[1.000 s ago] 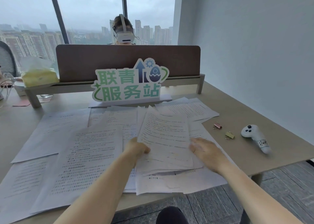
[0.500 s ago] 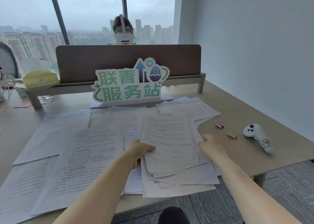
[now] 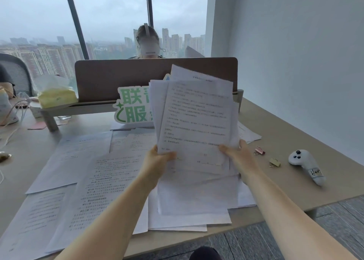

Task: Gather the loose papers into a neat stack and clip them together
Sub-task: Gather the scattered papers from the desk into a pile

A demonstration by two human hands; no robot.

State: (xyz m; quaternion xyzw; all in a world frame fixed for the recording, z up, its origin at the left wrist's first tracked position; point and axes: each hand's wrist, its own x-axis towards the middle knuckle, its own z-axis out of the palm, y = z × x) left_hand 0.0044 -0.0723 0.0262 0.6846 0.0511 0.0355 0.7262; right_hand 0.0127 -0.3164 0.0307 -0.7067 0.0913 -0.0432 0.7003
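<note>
At the far left a grey mesh chair back (image 3: 16,72) stands by the window, and a yellow tissue pack (image 3: 56,96) sits on the low wooden riser (image 3: 59,109) of the desk (image 3: 295,133); loose printed sheets (image 3: 78,161) lie spread flat over the left and middle of the desk, overlapping one another, some reaching past the near edge; behind them a green and white sign (image 3: 132,110) with Chinese characters stands upright before the brown divider panel (image 3: 118,76), its right part hidden by raised paper; beyond the panel sits a person wearing a white headset (image 3: 148,46); the left hand (image 3: 157,161) grips the lower left edge of a sheaf of papers (image 3: 197,121), thumb curled over the front sheet; the sheaf is lifted off the desk and tilted up toward the camera, its sheets fanned and uneven at the top; more sheets (image 3: 193,206) lie on the desk beneath it; the right hand (image 3: 236,155) grips the lower right edge of the sheaf, thumb on the front and fingers behind; just right of that hand a pink binder clip (image 3: 259,151) lies on the bare desk, with a gold binder clip (image 3: 275,162) near it; further right lies a white handheld controller (image 3: 306,165), apart from both clips.
</note>
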